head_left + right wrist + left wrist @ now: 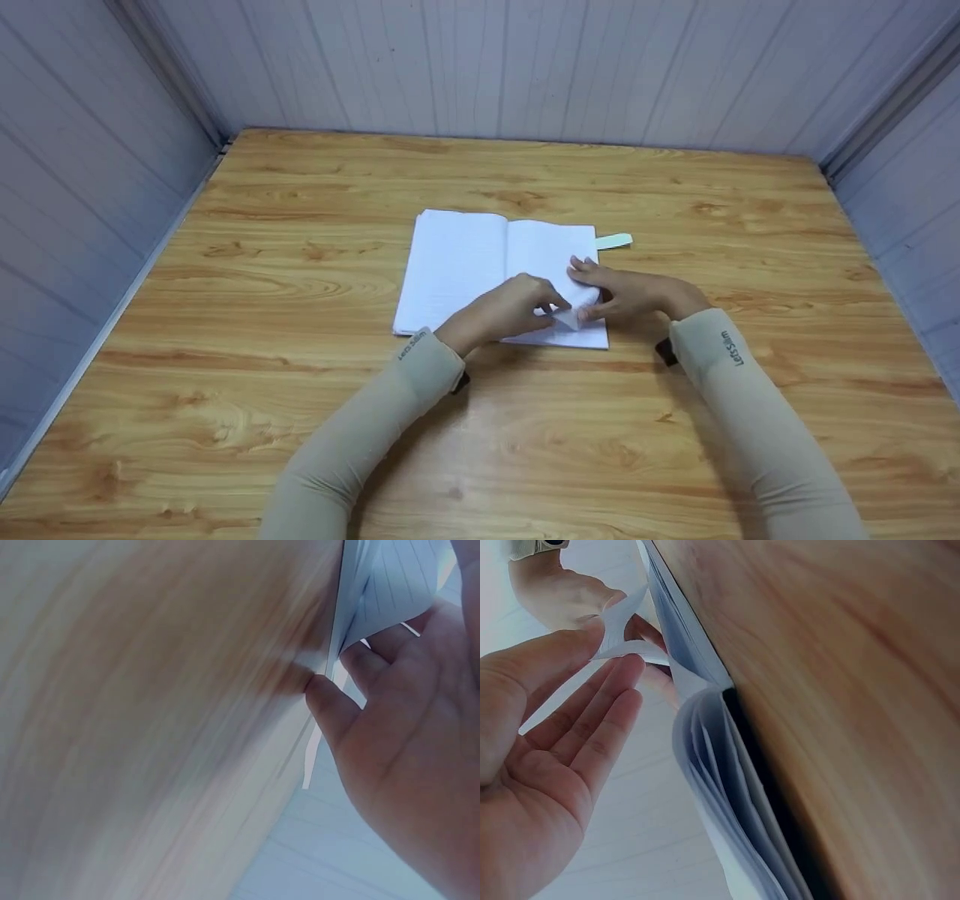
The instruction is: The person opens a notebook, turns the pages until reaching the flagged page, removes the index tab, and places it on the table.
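A white notebook (461, 270) lies spread on the table, its pages faintly lined. My left hand (517, 304) reaches across to the lower right page and pinches a lifted paper corner (568, 319) between thumb and fingers. In the left wrist view the raised paper flap (621, 619) is bent up off the stack, and the left hand's other fingers extend below it. My right hand (630, 291) rests at the notebook's right edge, fingers spread over the page and thumb beside the bent corner. The right wrist view shows the curled lined page (397, 589) against that hand, partly hiding its fingers.
A pale green strip (615, 241) sticks out from the notebook's upper right edge. The wood-grain table (315, 210) meets pale panel walls (465, 67) at the back and sides. Dark wrist devices (666, 351) show at the sleeve cuffs.
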Demonstrator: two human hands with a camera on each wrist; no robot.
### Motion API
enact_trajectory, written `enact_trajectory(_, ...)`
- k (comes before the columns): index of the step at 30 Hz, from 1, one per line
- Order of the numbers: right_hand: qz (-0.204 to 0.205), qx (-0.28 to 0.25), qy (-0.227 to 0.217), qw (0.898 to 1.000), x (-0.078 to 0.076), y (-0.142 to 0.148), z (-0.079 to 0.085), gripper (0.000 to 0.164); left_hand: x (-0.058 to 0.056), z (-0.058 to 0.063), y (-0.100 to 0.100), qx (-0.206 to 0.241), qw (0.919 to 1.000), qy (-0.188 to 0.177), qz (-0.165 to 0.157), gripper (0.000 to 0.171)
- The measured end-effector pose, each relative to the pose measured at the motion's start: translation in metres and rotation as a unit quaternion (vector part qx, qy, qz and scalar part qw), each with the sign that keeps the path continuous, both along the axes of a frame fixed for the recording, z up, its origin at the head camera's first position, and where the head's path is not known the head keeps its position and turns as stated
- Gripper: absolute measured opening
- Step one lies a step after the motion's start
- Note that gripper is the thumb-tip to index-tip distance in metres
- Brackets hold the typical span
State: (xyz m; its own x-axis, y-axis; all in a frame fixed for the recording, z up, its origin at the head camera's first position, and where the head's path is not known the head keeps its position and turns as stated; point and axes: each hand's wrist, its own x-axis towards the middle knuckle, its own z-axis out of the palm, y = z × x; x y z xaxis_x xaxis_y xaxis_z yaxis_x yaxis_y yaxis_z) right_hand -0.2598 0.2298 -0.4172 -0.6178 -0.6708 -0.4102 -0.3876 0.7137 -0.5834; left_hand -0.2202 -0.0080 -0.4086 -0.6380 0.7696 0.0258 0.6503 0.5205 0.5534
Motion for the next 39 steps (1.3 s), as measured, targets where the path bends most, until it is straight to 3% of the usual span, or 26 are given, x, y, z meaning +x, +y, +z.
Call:
enact_trajectory(11, -0.045, -0.052, 0.033, 0.997, 0.001, 0.008, 0.005, 0.108, 0.001, 0.003, -0.004, 0.025, 0.9996, 0.011, 0.012, 0.035)
enact_trajectory(16, -0.074, -0.089, 0.033, 0.993, 0.0, 0.012, 0.011, 0.113, 0.003, 0.007, -0.009, 0.077, 0.9965, 0.006, 0.032, 0.042)
enact_trajectory(26, -0.117, -0.114, 0.043, 0.986, 0.0, 0.014, 0.014, 0.116, 0.004, 0.017, -0.026, 0.188, 0.9766, 0.012, 0.103, 0.047)
enact_trajectory(32, -0.098, -0.104, 0.047, 0.989, 0.001, 0.013, 0.012, 0.114, 0.004, 0.02, -0.043, 0.237, 0.962, 0.019, 0.135, 0.046)
enact_trajectory(39, -0.07, -0.094, 0.044, 0.992, 0.003, 0.008, 0.005, 0.109, 0.004, 0.023, -0.06, 0.282, 0.9466, 0.016, 0.156, 0.033)
